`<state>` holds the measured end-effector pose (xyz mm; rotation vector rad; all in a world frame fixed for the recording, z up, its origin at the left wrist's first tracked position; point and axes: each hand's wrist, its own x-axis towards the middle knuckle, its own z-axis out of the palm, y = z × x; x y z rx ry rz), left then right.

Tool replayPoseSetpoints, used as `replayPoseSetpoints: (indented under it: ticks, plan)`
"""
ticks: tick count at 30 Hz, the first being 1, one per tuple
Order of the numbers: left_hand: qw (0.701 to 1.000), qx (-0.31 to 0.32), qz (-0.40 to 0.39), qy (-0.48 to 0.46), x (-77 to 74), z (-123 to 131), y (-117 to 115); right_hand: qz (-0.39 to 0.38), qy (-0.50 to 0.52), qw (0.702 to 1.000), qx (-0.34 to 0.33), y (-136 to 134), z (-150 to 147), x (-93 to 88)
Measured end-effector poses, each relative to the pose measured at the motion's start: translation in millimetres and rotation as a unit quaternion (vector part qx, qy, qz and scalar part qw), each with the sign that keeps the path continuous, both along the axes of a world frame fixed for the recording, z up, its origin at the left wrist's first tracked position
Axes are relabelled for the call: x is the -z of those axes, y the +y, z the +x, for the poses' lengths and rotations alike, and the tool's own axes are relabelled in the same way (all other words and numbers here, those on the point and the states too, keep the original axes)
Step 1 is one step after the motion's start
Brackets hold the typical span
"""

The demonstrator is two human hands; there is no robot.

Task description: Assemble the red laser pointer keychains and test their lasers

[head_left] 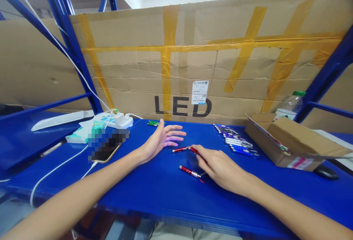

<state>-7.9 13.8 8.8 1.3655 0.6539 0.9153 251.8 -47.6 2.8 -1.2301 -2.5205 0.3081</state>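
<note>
My right hand (217, 163) pinches a small red penlight (194, 150) between thumb and fingers, its tip toward the left. A violet glow falls on the lower fingers of my left hand (162, 139), which is held open with fingers spread and nothing in it. Just left of the held penlight, another red penlight (179, 150) lies on the blue table (154, 192), its end close to the held one; I cannot tell if they touch. Nearer to me rests a third red penlight (189, 171) with a cord loop at its end, below my right fingers.
Several penlights (234, 140) in purple, silver and blue lie in a row at right. Beyond them stand an open cardboard box (275, 148), a bottle (291, 106) and a black mouse (325, 172). Green penlights (154, 123), a phone (109, 148) and a power strip (124, 121) are at left.
</note>
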Motion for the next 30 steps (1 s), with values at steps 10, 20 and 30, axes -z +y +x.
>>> replayPoseSetpoints:
  ticks: [10, 20, 30]
  plan:
    - [1.000, 0.002, -0.009, 0.008, 0.4, 0.5, -1.0, 0.010, -0.017, 1.000, -0.010, 4.1, 5.7, 6.3]
    - [1.000, -0.003, 0.000, 0.002, -1.7, -0.5, -0.3, 0.005, -0.006, 1.000, -0.004, 1.1, 0.7, 2.4]
    - [1.000, 0.004, -0.002, 0.002, -1.2, -0.7, -1.4, 0.008, -0.027, 1.000, 0.003, 5.4, 1.7, 5.3]
